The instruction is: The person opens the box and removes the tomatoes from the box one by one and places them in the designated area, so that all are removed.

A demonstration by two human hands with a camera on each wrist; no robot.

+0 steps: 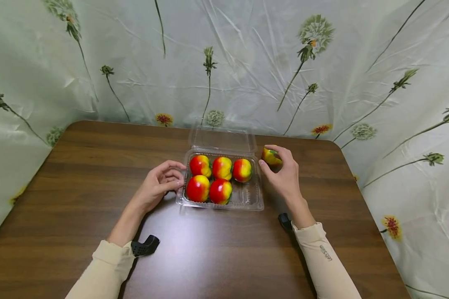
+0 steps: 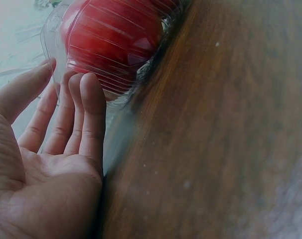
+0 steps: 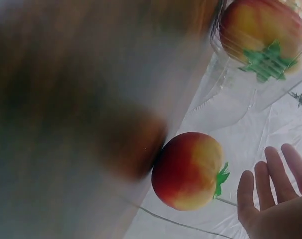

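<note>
A clear plastic clamshell box (image 1: 254,205) lies on the table with its lid (image 1: 224,140) folded back. Inside are red-and-yellow fruits (image 1: 222,168), three in the back row and two in front; the front right spot holds none. Fingertips of my left hand (image 1: 161,185) touch the box's left side, the fingers nearly straight in the left wrist view. To the right of the box stands a loose fruit (image 3: 186,172) with a green leafy cap. Around it my right hand (image 1: 286,178) is spread, thumb and fingers parted; a gap shows between fingers and fruit in the right wrist view.
The brown wooden table (image 1: 209,257) carries the box near its far edge. Behind it hangs a pale curtain (image 1: 247,74) printed with flowers. Black wrist devices (image 1: 146,246) sit at both sleeve cuffs.
</note>
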